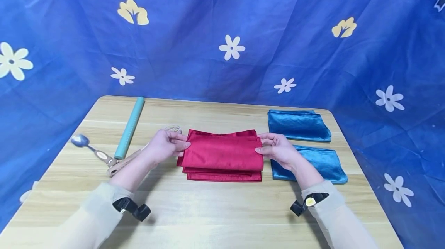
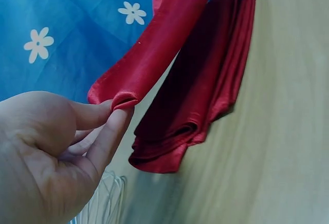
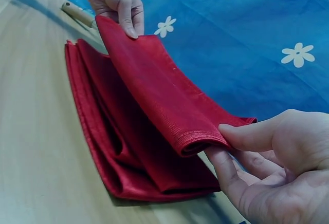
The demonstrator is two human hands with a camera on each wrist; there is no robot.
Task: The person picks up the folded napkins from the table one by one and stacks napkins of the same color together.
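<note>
A folded red cloth (image 1: 222, 151) is held up level between both hands, above other folded red cloth (image 1: 222, 177) lying on the table. My left hand (image 1: 166, 146) pinches its left end between thumb and fingers; the left wrist view shows the fold (image 2: 149, 54) caught at the fingertips. At the opposite end, my right hand (image 1: 278, 149) pinches the cloth, thumb on top and fingers beneath, as the right wrist view shows on the rolled edge (image 3: 200, 139). The lower red cloth (image 3: 128, 152) lies in several loose layers under the raised piece.
Two folded blue cloths, one farther back (image 1: 297, 125) and one nearer (image 1: 313, 162), lie at the right. Along the left are a teal rod (image 1: 130, 127), a spoon (image 1: 92, 148) and a whisk (image 2: 105, 198), partly behind my left hand. A blue flowered curtain (image 1: 194, 48) hangs behind the table.
</note>
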